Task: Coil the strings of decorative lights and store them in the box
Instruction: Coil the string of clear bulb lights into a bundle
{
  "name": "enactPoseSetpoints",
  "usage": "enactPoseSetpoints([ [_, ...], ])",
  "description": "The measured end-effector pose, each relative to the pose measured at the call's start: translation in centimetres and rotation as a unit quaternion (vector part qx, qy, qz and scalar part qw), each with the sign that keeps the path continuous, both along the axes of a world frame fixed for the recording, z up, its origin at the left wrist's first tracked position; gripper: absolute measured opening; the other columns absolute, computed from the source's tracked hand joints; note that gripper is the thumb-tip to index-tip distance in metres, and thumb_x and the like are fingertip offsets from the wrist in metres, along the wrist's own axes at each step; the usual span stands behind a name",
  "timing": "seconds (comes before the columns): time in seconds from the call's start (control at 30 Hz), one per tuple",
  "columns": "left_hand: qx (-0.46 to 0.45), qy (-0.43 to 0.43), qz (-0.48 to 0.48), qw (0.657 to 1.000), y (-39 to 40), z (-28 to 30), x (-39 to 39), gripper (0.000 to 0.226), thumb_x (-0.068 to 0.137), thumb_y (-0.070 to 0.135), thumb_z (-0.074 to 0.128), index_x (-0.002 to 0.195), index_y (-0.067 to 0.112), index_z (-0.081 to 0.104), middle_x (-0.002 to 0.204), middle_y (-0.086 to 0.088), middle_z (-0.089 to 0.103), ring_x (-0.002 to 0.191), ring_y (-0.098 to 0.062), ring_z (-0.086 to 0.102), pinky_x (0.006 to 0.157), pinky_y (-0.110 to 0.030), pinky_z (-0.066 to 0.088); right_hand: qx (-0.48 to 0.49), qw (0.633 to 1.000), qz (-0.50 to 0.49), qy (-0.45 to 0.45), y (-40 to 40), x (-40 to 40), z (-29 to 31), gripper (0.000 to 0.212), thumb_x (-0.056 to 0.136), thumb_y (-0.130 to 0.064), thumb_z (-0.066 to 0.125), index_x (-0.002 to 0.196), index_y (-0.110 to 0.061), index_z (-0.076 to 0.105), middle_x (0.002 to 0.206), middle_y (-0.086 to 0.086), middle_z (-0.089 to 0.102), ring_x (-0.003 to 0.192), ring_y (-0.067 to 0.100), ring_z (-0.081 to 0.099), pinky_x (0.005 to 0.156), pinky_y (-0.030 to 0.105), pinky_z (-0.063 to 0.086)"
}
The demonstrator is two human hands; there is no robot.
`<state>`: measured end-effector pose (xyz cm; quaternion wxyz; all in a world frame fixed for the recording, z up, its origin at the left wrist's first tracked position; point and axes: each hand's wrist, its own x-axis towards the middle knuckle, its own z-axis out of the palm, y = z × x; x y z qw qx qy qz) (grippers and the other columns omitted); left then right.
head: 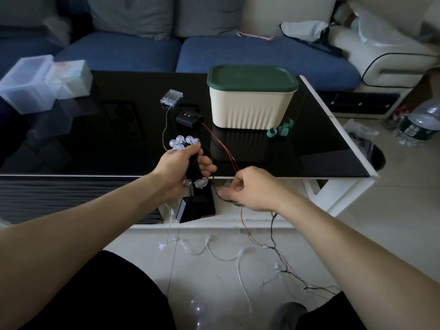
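Note:
My left hand (181, 166) grips a coiled bundle of black wire with clear ball lights (182, 142) sticking out above and below the fist. My right hand (247, 188) pinches the black wire (272, 231) at the table's front edge; that wire hangs down to the floor. A black battery box (189, 117) with a red wire (222, 145) and a clear battery box (172, 97) lie on the black table (95, 144). The cream box with a green lid (252, 98) stands shut at the table's back right. A white star string (209, 248) lies on the floor.
Green rolled ties (281, 129) lie beside the cream box. Clear plastic containers (40, 82) stand at the table's far left. A black device (195, 208) sits on the lower shelf. A blue sofa is behind the table; a plastic bottle (419, 125) lies on the floor right.

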<state>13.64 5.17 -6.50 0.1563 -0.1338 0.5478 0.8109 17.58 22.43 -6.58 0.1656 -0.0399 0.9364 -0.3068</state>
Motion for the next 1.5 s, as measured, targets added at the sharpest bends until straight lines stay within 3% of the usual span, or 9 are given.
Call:
enactPoseSetpoints([
  [0.13, -0.011, -0.004, -0.03, 0.999, 0.5, 0.0, 0.4, 0.024, 0.103, 0.025, 0.051, 0.088, 0.007, 0.054, 0.067, -0.009, 0.067, 0.071, -0.025, 0.074, 0.061, -0.026, 0.058, 0.024, 0.999, 0.005, 0.04, -1.3, 0.6, 0.0, 0.033, 0.085, -0.037, 0.074, 0.065, -0.019, 0.055, 0.066, -0.005, 0.057, 0.057, 0.007, 0.049, 0.05, 0.024, 0.035],
  [0.37, -0.042, 0.008, -0.116, 0.992, 0.8, 0.1, 1.0, 0.026, 0.099, 0.012, 0.054, 0.104, -0.011, 0.065, 0.095, -0.018, 0.073, 0.07, -0.017, 0.073, 0.059, -0.025, 0.058, 0.008, 0.996, -0.012, 0.091, -1.1, 0.7, 0.1, 0.025, 0.08, -0.033, 0.078, 0.072, -0.011, 0.069, 0.065, -0.005, 0.06, 0.062, 0.011, 0.054, 0.05, 0.021, 0.039],
  [0.53, -0.086, 0.018, -0.184, 0.979, 0.9, 0.3, 1.7, 0.019, 0.095, 0.007, 0.059, 0.094, -0.01, 0.066, 0.078, -0.016, 0.071, 0.062, -0.019, 0.068, 0.046, -0.022, 0.049, -0.167, 0.985, -0.019, 0.027, 0.4, 0.3, 1.6, 0.026, 0.081, -0.034, 0.082, 0.088, -0.012, 0.071, 0.063, -0.007, 0.07, 0.053, -0.001, 0.058, 0.058, 0.016, 0.044],
  [0.63, -0.069, -0.008, -0.275, 0.959, 1.3, 0.7, 2.4, 0.029, 0.096, 0.014, 0.05, 0.105, -0.007, 0.068, 0.093, -0.02, 0.071, 0.08, -0.025, 0.068, 0.063, -0.027, 0.056, -0.262, 0.965, 0.017, -0.015, 1.8, 0.0, 2.1, 0.026, 0.083, -0.018, 0.08, 0.103, -0.005, 0.069, 0.07, 0.001, 0.069, 0.056, 0.004, 0.059, 0.059, 0.015, 0.046],
  [0.77, 0.004, -0.037, -0.331, 0.943, 1.6, 1.1, 2.9, 0.042, 0.093, 0.034, 0.044, 0.097, -0.001, 0.066, 0.09, -0.021, 0.066, 0.081, -0.031, 0.068, 0.084, -0.037, 0.052, -0.255, 0.965, 0.05, 0.033, 3.0, -0.3, 1.9, 0.032, 0.077, -0.012, 0.084, 0.104, -0.014, 0.067, 0.077, -0.002, 0.074, 0.069, 0.004, 0.066, 0.07, 0.016, 0.05],
  [1.1, -0.02, 0.029, -0.376, 0.926, 1.0, 0.1, 2.4, 0.037, 0.094, 0.045, 0.05, 0.081, 0.019, 0.073, 0.086, -0.008, 0.066, 0.067, -0.016, 0.056, 0.073, -0.03, 0.041, -0.216, 0.963, 0.03, 0.16, 2.3, -0.2, 1.4, 0.032, 0.066, -0.014, 0.094, 0.082, -0.011, 0.066, 0.068, 0.002, 0.073, 0.053, 0.003, 0.061, 0.055, 0.015, 0.045],
  [1.23, -0.069, 0.07, -0.369, 0.924, 0.7, 0.2, 2.5, 0.035, 0.092, 0.038, 0.054, 0.085, 0.005, 0.063, 0.069, -0.002, 0.064, 0.061, -0.012, 0.056, 0.062, -0.02, 0.046, -0.178, 0.961, -0.001, 0.211, 2.1, -0.9, 0.6, 0.032, 0.067, -0.027, 0.092, 0.07, -0.021, 0.061, 0.063, -0.007, 0.063, 0.053, 0.0, 0.052, 0.056, 0.017, 0.042],
  [1.37, -0.06, 0.079, -0.318, 0.943, 0.9, 0.6, 2.5, 0.021, 0.088, 0.016, 0.058, 0.076, -0.001, 0.062, 0.06, -0.006, 0.064, 0.055, -0.012, 0.059, 0.058, -0.019, 0.05, -0.156, 0.978, -0.047, 0.129, 1.9, -1.2, 0.2, 0.037, 0.076, -0.052, 0.08, 0.072, -0.021, 0.06, 0.065, -0.011, 0.06, 0.058, 0.002, 0.052, 0.059, 0.021, 0.045],
  [1.5, -0.054, 0.085, -0.331, 0.938, 0.5, 0.9, 2.1, 0.018, 0.086, 0.012, 0.06, 0.08, -0.005, 0.065, 0.066, -0.009, 0.067, 0.058, -0.014, 0.063, 0.063, -0.021, 0.054, -0.339, 0.937, 0.016, -0.088, 2.4, -0.5, 0.5, 0.041, 0.092, -0.051, 0.055, 0.086, -0.011, 0.06, 0.077, 0.0, 0.069, 0.074, 0.012, 0.066, 0.063, 0.025, 0.051],
])
